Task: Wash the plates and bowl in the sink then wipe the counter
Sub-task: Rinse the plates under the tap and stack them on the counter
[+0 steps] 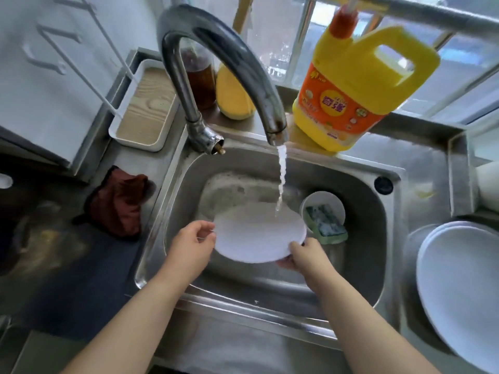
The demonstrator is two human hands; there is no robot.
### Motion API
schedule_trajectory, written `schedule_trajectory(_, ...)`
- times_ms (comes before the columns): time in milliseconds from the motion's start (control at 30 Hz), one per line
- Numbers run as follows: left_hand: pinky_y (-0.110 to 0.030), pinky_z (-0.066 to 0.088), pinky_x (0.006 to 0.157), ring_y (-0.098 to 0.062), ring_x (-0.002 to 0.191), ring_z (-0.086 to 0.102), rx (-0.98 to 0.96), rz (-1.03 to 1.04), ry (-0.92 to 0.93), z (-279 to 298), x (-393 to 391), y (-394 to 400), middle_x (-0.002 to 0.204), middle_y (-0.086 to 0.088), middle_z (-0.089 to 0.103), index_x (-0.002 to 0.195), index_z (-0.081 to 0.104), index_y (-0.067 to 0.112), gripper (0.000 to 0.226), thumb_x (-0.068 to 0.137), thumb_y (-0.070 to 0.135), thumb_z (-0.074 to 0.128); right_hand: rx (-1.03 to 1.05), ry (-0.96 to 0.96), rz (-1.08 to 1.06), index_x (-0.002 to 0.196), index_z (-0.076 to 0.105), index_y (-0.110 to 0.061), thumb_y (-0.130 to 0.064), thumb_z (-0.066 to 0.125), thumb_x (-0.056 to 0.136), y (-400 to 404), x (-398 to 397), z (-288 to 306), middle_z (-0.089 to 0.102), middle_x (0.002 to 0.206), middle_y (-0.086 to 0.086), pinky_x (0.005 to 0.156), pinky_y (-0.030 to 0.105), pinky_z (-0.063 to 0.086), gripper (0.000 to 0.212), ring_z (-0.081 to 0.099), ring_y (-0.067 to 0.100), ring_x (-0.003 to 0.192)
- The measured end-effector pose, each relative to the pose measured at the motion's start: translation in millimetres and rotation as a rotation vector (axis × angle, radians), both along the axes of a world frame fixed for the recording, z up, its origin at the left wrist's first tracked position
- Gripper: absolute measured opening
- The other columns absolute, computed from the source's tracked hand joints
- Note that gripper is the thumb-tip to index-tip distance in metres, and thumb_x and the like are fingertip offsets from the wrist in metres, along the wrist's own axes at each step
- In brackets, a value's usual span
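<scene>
A white plate (pixel 259 234) is held over the steel sink (pixel 359 265) under the running tap (pixel 216 63); the water stream lands on its far edge. My left hand (pixel 193 245) grips the plate's left rim and my right hand (pixel 302 253) grips its near right rim. Behind the plate, a white bowl (pixel 322 201) lies in the sink with a green sponge (pixel 325 225) in it. Soapy foam floats at the back of the basin. Two stacked white plates (pixel 459 279) sit on the counter at the right.
A dark red cloth (pixel 118 201) lies on the counter left of the sink. A yellow detergent jug (pixel 359 85) stands on the ledge behind. A white tray (pixel 145 103), a brown bottle (pixel 199 76) and a yellow object (pixel 232 95) stand at the back left.
</scene>
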State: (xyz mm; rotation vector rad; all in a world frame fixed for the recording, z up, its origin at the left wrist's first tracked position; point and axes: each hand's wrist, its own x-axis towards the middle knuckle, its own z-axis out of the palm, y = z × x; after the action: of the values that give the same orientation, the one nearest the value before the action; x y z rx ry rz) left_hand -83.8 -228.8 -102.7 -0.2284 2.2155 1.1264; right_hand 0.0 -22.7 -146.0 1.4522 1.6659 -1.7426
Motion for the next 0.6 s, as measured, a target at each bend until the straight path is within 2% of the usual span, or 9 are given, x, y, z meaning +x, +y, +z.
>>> schedule_trajectory(133, -0.028, 0.043, 0.075, -0.018, 0.089, 0.058, -0.080, 0.034, 0.021, 4.1, 2.7, 0.9, 0.097, -0.002, 0.063, 0.098, 0.058, 0.017, 0.009, 0.091, 0.012, 0.058, -0.059, 0.099, -0.111, 0.109, 0.055, 0.000, 0.002, 0.041, 0.090, -1.1, 3.7, 33.5, 0.064, 0.095, 0.017, 0.065, 0.036, 0.058, 0.023, 0.068, 0.033, 0.081)
schedule_trajectory(233, -0.036, 0.054, 0.074, -0.024, 0.086, 0.062, -0.110, 0.093, -0.063, 8.1, 3.1, 5.5, 0.096, -0.007, 0.062, 0.097, 0.056, 0.014, 0.010, 0.094, 0.024, 0.056, -0.087, 0.154, -0.173, 0.107, 0.056, -0.002, 0.002, 0.042, 0.089, -1.4, 9.7, 57.4, 0.064, 0.101, 0.017, 0.063, 0.032, 0.058, 0.023, 0.067, 0.035, 0.090)
schedule_trajectory(333, -0.036, 0.058, 0.058, -0.027, 0.071, 0.064, 0.113, 0.246, -0.297, 17.2, 4.6, 18.0, 0.090, -0.016, 0.064, 0.093, 0.057, 0.006, 0.023, 0.100, 0.026, 0.047, -0.076, 0.211, -0.198, 0.109, 0.055, -0.004, 0.003, 0.041, 0.091, -1.1, 17.8, 81.9, 0.064, 0.104, 0.015, 0.058, 0.027, 0.057, 0.024, 0.067, 0.033, 0.091)
schedule_trajectory(400, -0.033, 0.057, 0.051, -0.028, 0.068, 0.066, 0.277, 0.285, -0.407, 27.3, 7.0, 27.0, 0.084, -0.018, 0.066, 0.099, 0.059, 0.002, 0.026, 0.103, 0.020, 0.041, -0.033, 0.244, -0.155, 0.097, 0.057, -0.014, 0.004, 0.041, 0.092, -2.6, 25.8, 94.8, 0.064, 0.099, 0.008, 0.055, 0.025, 0.056, 0.024, 0.066, 0.028, 0.087)
schedule_trajectory(467, -0.040, 0.059, 0.065, -0.028, 0.074, 0.066, 0.320, 0.245, -0.412, 30.4, 8.7, 33.1, 0.085, -0.018, 0.068, 0.104, 0.060, -0.004, 0.026, 0.103, 0.011, 0.039, 0.030, 0.264, -0.119, 0.094, 0.054, -0.021, 0.001, 0.045, 0.093, -5.3, 34.9, 102.8, 0.062, 0.099, 0.004, 0.056, 0.026, 0.057, 0.024, 0.065, 0.024, 0.088)
schedule_trajectory(533, -0.046, 0.055, 0.079, -0.031, 0.081, 0.065, 0.289, 0.176, -0.398, 28.4, 8.4, 35.4, 0.087, -0.020, 0.068, 0.101, 0.061, -0.009, 0.024, 0.100, 0.002, 0.040, 0.112, 0.267, -0.114, 0.105, 0.051, -0.019, -0.004, 0.050, 0.092, -7.3, 45.1, 104.7, 0.060, 0.105, 0.004, 0.063, 0.031, 0.060, 0.020, 0.064, 0.023, 0.092)
schedule_trajectory(600, -0.048, 0.056, 0.083, -0.035, 0.089, 0.067, 0.234, 0.094, -0.417, 27.3, 9.0, 37.6, 0.096, -0.024, 0.070, 0.101, 0.063, -0.008, 0.021, 0.095, -0.005, 0.043, 0.261, 0.263, -0.070, 0.110, 0.050, -0.018, -0.009, 0.053, 0.092, -8.6, 55.9, 104.0, 0.060, 0.102, 0.002, 0.071, 0.038, 0.060, 0.021, 0.063, 0.020, 0.090)
